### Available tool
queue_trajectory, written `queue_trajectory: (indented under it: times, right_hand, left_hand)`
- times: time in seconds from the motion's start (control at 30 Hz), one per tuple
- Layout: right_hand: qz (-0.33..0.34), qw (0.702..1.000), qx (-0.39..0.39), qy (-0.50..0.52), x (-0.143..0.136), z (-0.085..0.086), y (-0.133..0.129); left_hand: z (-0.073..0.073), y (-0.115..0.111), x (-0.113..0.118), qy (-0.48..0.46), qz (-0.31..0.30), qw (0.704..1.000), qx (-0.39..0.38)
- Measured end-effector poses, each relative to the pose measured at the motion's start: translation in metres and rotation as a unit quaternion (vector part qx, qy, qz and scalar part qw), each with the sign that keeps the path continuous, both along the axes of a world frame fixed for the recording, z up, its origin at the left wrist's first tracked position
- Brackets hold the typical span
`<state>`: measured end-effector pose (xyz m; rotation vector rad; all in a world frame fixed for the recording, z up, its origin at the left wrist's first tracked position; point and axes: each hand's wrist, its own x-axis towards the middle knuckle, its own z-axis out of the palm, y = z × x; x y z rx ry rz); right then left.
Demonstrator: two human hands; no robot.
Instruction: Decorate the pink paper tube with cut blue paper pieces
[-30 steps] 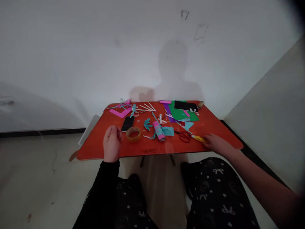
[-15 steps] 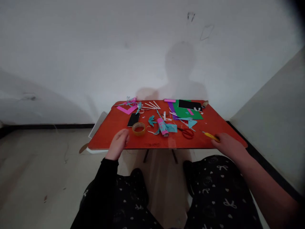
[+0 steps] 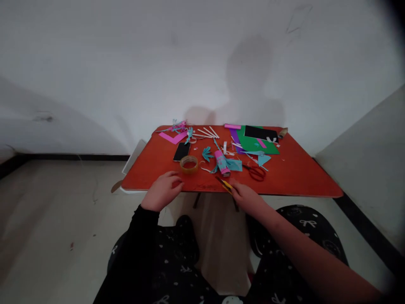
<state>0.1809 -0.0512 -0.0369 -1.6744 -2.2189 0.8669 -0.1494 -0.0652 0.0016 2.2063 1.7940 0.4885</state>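
At the table's front edge, my right hand [image 3: 247, 197] is closed round a yellow box cutter [image 3: 227, 185], its tip pointing to the left and away from me. My left hand [image 3: 163, 191] is open over the front left edge, fingers loosely curved and nothing in them. Just beyond its fingers stands a roll of tape [image 3: 189, 165]. A pink paper-wrapped roll [image 3: 222, 162] with blue paper attached lies beyond the cutter's tip. To the right of that roll, red-handled scissors [image 3: 255, 172] rest on the table.
The red table [image 3: 294, 177] also bears a black phone [image 3: 182, 152], a blue paper leaf shape [image 3: 207, 153], white strips [image 3: 207, 132], pink and blue scraps [image 3: 179, 126], a green sheet [image 3: 253, 145] and a black sheet [image 3: 261, 134]. A wall stands right behind the table.
My right hand has carried the box cutter leftward, from the table's right side to the front middle. My left hand has opened and shifted slightly right. The view has tilted a little.
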Motion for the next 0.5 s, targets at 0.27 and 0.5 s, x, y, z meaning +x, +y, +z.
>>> queue_trajectory:
  times: [0.27, 0.5]
  right_hand:
    - [0.003, 0.994, 0.005, -0.113, -0.016, 0.013, 0.002]
    - [0.023, 0.979, 0.022, -0.199, -0.023, 0.008, 0.001]
  left_hand:
    - [-0.017, 0.041, 0.058, -0.044, -0.159, 0.985, 0.049]
    - [-0.034, 0.076, 0.102, 0.004, -0.177, 0.984, 0.021]
